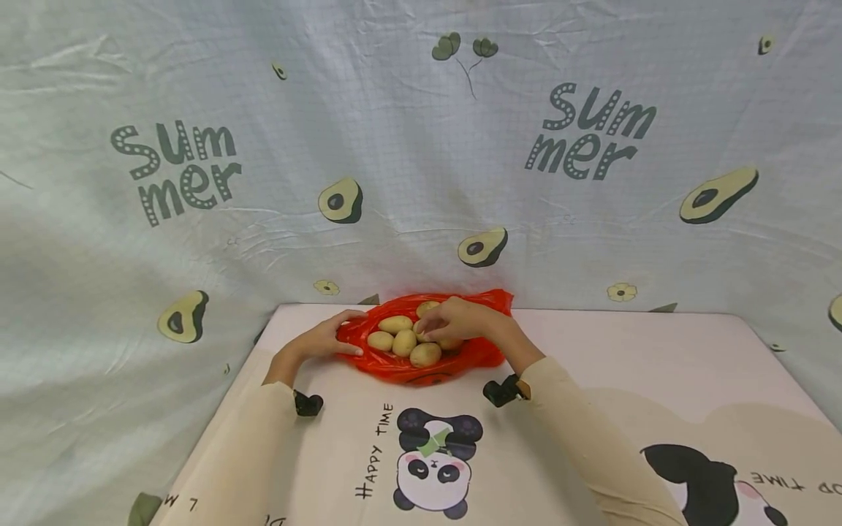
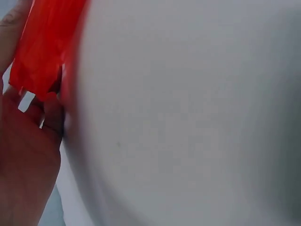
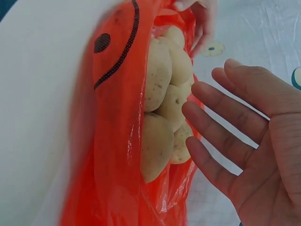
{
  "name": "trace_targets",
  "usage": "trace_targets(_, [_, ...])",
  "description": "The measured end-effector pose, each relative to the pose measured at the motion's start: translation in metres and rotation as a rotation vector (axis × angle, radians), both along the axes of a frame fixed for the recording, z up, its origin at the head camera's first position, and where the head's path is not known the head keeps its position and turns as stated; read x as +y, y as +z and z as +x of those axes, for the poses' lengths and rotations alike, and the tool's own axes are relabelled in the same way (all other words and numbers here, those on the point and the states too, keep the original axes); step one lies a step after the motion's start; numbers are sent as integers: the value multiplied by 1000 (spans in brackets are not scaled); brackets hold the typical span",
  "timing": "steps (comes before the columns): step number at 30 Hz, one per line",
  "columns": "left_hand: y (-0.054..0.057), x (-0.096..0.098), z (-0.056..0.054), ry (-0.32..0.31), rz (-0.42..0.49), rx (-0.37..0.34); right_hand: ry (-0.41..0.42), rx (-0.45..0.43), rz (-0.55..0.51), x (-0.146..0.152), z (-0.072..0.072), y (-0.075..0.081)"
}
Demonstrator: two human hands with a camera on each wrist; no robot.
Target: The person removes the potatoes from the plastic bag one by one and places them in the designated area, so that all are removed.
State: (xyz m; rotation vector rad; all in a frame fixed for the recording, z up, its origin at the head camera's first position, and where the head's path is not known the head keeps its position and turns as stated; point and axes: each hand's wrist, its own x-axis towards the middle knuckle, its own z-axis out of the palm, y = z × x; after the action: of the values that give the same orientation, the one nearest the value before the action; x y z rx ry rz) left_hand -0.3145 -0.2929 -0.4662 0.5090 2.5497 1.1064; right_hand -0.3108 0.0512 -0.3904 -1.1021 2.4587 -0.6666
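A red plastic bag [image 1: 378, 369] lies opened out at the table's far edge, with several pale yellow potatoes [image 1: 404, 343] heaped inside. At the bag's left end my left hand [image 1: 320, 337] holds its edge, thumb toward the front and fingers toward the back. The left wrist view has the red plastic [image 2: 47, 42] between that hand's thumb and bent fingers. Over the right part of the heap is my right hand [image 1: 457, 319]. Its fingers [image 3: 230, 141] are spread and loosely bent beside the potatoes [image 3: 157, 141], with nothing between them in the right wrist view.
The pale table [image 1: 592, 365] carries printed pandas [image 1: 434, 467] and lettering. Right behind its far edge hangs a light cloth [image 1: 408, 146] printed with avocados and words. A dark wrist camera [image 1: 503, 391] sits under the right wrist, another camera [image 1: 308, 403] at the left.
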Motion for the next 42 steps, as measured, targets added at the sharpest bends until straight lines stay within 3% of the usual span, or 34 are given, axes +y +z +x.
trace_targets(16, [1, 3, 5, 21, -10, -1, 31, -54, -18, -1, -2, -8])
trace_targets(26, [-1, 2, 4, 33, 6, -21, 106, 48, 22, -6, -8, -22])
trace_targets(31, [-2, 0, 4, 28, -3, -15, 168, 142, 81, -13, -6, -26])
trace_targets(42, [-2, -3, 4, 22, 10, -19, 110, 163, 173, -22, -5, -27])
